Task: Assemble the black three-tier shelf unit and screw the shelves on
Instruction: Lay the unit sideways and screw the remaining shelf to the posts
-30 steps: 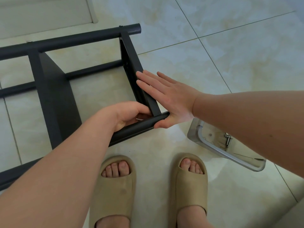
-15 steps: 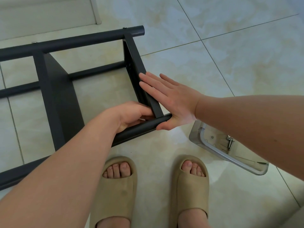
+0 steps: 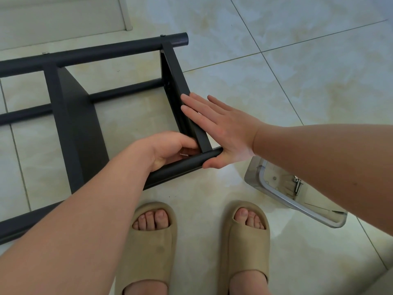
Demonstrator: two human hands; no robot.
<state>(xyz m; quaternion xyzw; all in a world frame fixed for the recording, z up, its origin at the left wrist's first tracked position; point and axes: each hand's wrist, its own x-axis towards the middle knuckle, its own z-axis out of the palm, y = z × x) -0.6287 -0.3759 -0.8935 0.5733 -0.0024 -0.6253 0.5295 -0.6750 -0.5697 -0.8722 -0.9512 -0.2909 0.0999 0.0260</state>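
Observation:
The black shelf unit [image 3: 106, 53] lies on its side on the tiled floor. Its end shelf [image 3: 176, 67] runs from the far tube to the near tube [image 3: 180, 167], and a middle shelf [image 3: 78, 124] stands to the left. My right hand [image 3: 223, 128] lies flat, fingers straight, against the outer face of the end shelf, with the thumb at the near tube's end. My left hand [image 3: 168, 150] reaches into the inner corner where the end shelf meets the near tube, fingers curled and pinching a small part that is mostly hidden.
A clear plastic tray [image 3: 265, 184] with a few silver screws [image 3: 296, 185] sits on the floor at the right, partly under my right forearm. My feet in beige sandals [image 3: 153, 237] stand just in front of the shelf unit. A white skirting edge runs along the top left.
Both hands keep their places at the shelf corner. The view has shifted slightly, so the frame and tray sit a little lower in the picture.

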